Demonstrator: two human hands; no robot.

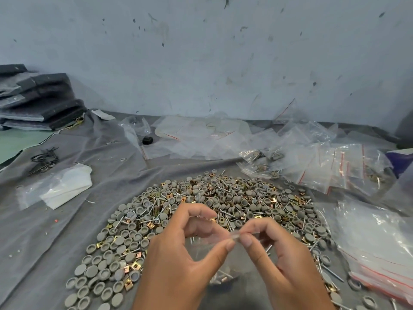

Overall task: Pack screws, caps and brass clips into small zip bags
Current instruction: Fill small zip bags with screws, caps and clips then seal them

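Observation:
A broad heap of grey round caps, silver screws and brass clips lies on a grey cloth. Above its near side both my hands hold a small clear zip bag by its top edge. My left hand pinches the edge between thumb and forefinger, and my right hand pinches it just to the right. The bag hangs down between the hands, with several screws and parts showing at its bottom.
Filled zip bags lie at the back right among empty red-striped bags. More empty bags are stacked at the right. A white packet and black rubber bands lie left; dark felt pads are stacked far left.

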